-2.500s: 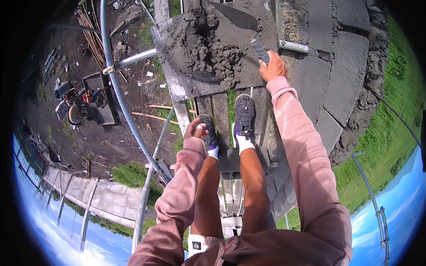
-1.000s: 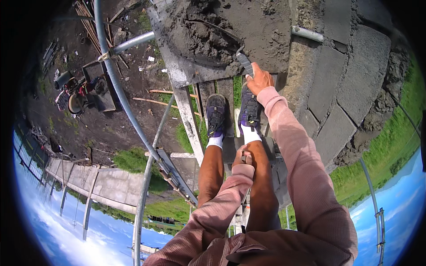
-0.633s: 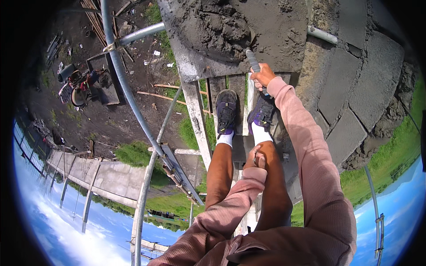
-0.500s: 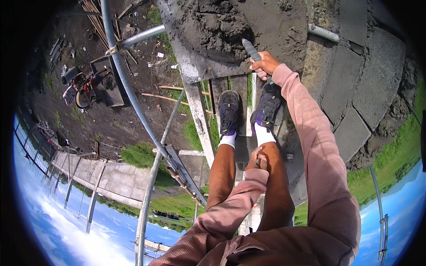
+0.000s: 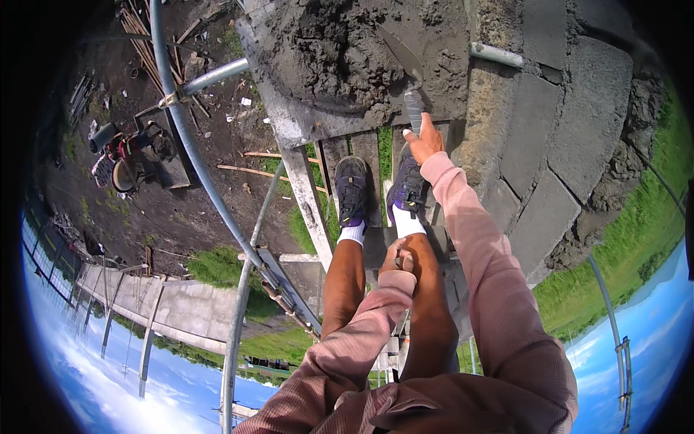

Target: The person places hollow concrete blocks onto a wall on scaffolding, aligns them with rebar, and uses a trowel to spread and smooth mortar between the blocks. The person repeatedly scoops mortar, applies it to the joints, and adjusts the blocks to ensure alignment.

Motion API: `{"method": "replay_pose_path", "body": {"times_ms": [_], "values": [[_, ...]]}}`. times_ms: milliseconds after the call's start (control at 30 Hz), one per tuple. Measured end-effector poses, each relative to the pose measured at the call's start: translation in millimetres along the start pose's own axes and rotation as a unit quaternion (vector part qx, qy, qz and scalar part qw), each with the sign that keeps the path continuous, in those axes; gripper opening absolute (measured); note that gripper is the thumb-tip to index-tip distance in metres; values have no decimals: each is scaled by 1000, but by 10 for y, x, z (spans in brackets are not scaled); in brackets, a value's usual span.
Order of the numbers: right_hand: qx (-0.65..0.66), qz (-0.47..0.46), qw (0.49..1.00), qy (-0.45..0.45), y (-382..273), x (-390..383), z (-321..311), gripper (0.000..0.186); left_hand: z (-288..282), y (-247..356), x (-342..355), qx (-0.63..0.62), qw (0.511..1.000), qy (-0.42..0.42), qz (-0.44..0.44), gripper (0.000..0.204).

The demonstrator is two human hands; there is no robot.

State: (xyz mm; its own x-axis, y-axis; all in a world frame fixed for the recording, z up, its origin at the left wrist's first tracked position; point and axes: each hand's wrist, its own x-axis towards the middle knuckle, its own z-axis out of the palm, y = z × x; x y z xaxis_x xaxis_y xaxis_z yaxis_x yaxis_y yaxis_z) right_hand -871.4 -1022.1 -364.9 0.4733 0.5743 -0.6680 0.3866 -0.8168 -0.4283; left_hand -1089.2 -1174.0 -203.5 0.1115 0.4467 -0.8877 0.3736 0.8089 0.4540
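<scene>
Head view, looking straight down past the knees. Right hand (image 5: 425, 142) reaches forward, fingers wrapped closed around the grey handle of a trowel (image 5: 403, 69). Trowel's long axis runs from the hand up and slightly left; blade tip points away from the person, lying flat on the wet mortar pile (image 5: 340, 50). Mortar sits on a grey board (image 5: 289, 123) whose near edge ends just ahead of the shoes (image 5: 354, 189). Left hand (image 5: 399, 258) rests low against the right shin, fingers curled; whether they hold anything cannot be told.

Footing: narrow wooden planks (image 5: 311, 210) with gaps between them, grass and ground visible far below through the gaps. Left of the planks is open drop, bounded only by a curved scaffold pipe (image 5: 195, 152) and a second pipe (image 5: 217, 76) crossing under the board. Right of the hand, a block wall (image 5: 571, 137) runs alongside, its top close beside the board; a short grey tube (image 5: 496, 54) lies on it. Free room for the trowel is forward over the mortar; sideways it is hemmed by wall on the right, board edge on the left.
</scene>
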Motion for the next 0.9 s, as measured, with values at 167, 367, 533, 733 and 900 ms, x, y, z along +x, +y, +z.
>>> {"method": "replay_pose_path", "body": {"times_ms": [167,367,533,733,900], "values": [[341,179,909,-157,403,-174,-262,24,41,207,-48,-14,1000,-2,-18,37],[440,132,825,-329,37,706,63,25,13,323,-103,63,998,-1,-9,41],[425,45,833,-352,-341,706,-114,27,-143,142,22,121,991,14,-61,40],[552,74,730,-396,-463,236,-42,27,-527,537,75,-23,991,-70,-110,33],[646,4,668,-370,-291,-1061,-391,24,-1118,1225,-101,-146,971,-78,-174,34]]}}
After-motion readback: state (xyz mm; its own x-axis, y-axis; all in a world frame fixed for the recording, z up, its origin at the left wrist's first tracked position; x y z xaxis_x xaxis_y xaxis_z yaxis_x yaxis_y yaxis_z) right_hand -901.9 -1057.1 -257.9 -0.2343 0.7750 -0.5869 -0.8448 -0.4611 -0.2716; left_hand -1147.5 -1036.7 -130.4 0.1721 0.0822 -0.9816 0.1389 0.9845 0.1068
